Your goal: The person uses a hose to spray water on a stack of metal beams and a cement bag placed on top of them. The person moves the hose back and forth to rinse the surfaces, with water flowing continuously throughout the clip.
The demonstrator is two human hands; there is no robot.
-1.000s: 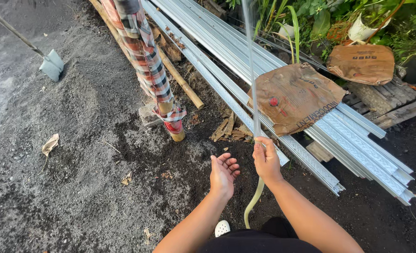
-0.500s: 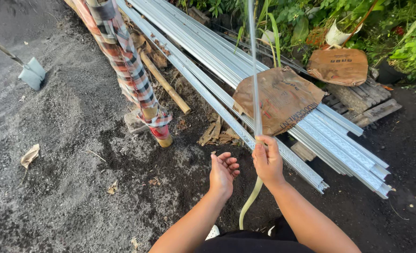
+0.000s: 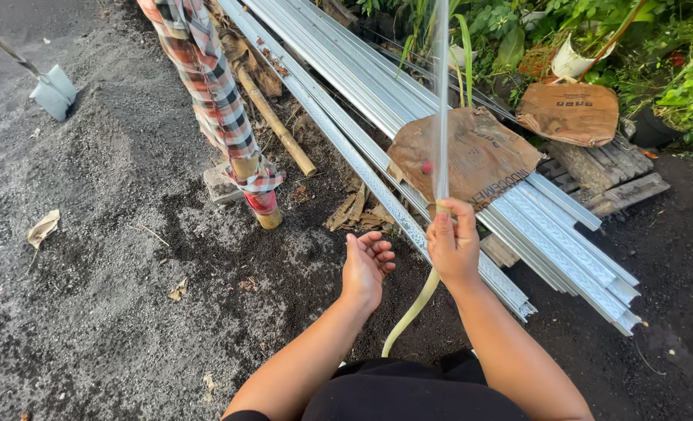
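Observation:
My right hand (image 3: 453,240) grips a thin clear tube (image 3: 441,101) that rises straight up out of the top of the view; below the hand it turns yellowish and curves down toward my lap. My left hand (image 3: 366,262) is just left of it, palm up, fingers loosely curled, holding nothing. Both hands hover over dark soil beside a stack of long grey metal profiles (image 3: 362,101).
A bamboo post wrapped in checked cloth (image 3: 221,101) stands to the upper left. A shovel (image 3: 50,90) lies on grey gravel at far left. Brown paper sacks (image 3: 479,156) rest on the metal stack, with wooden planks (image 3: 611,187) and green plants (image 3: 658,70) beyond.
The view has shifted slightly. My right hand stays closed on the tube and my left hand stays open beside it, both in much the same pose.

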